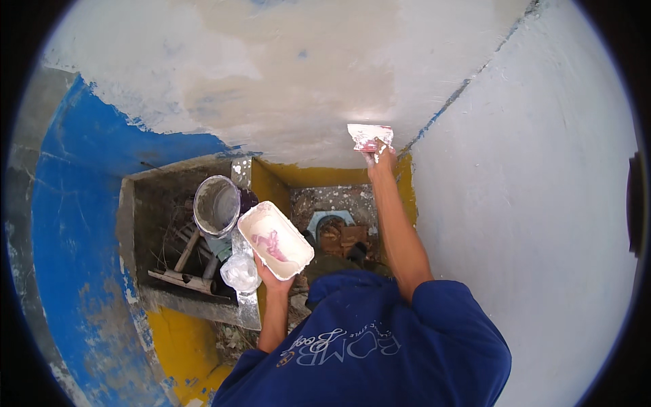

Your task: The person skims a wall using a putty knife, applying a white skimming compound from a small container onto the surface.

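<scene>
My right hand [380, 157] is raised and grips a wide putty knife [369, 135] whose blade lies flat against the white plastered wall [291, 68] near the corner. My left hand [270, 271] holds from below a white rectangular tray [274, 239] with a smear of pinkish-white putty inside. Both bare forearms rise from my blue shirt [380, 346].
A concrete trough [142, 203] on the left holds a grey bucket [215, 205], sticks and a crumpled plastic bag [239, 273]. Blue paint [68, 224] covers the left wall, yellow [319, 176] the base. The right wall [536, 203] is white. A squat pan [333, 227] sits in the floor below.
</scene>
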Demonstrator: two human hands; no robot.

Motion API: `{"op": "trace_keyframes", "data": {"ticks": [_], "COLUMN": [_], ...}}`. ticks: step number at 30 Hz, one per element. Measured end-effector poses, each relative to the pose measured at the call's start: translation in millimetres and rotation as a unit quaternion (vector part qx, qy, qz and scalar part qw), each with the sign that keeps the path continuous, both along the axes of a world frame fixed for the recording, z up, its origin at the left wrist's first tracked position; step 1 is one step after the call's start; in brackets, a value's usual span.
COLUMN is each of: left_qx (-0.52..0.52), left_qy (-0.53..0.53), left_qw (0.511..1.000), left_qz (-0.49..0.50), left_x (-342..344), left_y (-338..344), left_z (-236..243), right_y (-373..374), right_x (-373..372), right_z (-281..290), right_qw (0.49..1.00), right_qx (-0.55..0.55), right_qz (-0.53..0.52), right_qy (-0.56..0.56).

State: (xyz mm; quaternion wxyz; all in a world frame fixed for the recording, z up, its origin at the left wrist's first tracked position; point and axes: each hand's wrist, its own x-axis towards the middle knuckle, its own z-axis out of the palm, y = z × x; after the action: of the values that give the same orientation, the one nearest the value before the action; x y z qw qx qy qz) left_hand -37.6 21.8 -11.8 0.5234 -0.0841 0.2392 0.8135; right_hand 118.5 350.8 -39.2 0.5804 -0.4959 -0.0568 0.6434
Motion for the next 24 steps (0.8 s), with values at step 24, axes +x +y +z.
{"op": "trace_keyframes", "data": {"ticks": [24], "left_qx": [-0.011], "left_qy": [-0.023], "left_qw": [1.0], "left_qz": [0.017], "left_x": [0.8], "left_y": [-4.3], "left_z": [-0.5], "right_y": [25.9], "right_x": [-15.0], "right_z": [70.5], "right_qw": [0.979], "right_qx": [0.112], "right_qz": [0.093], "right_qy": [-0.145]}}
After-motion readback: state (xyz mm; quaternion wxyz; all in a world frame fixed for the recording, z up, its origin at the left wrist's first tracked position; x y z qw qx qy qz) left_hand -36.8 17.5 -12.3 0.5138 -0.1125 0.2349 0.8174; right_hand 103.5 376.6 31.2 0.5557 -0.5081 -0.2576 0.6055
